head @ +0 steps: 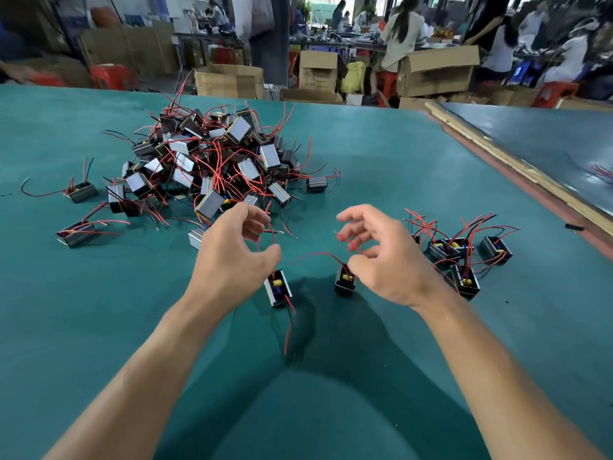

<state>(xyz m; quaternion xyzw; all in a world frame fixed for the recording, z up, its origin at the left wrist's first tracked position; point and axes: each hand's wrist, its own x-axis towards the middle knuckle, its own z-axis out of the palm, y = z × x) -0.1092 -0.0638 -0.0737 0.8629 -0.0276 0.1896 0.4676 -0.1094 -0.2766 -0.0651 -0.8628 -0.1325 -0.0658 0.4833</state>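
Observation:
My left hand hovers with loosely curled fingers over a small black module lying on the green table. The module's red wire rises between my thumb and fingers; a firm pinch is not visible. My right hand is curled beside a second module, which stands just under the thumb. A thin red wire runs across that hand's fingers and is held among them. A blurred red wire trails toward me from the left module.
A big tangled pile of modules with red and black wires lies behind my left hand, with strays to its left. Several modules sit grouped at the right. A wooden strip edges the table. Boxes and seated people fill the background.

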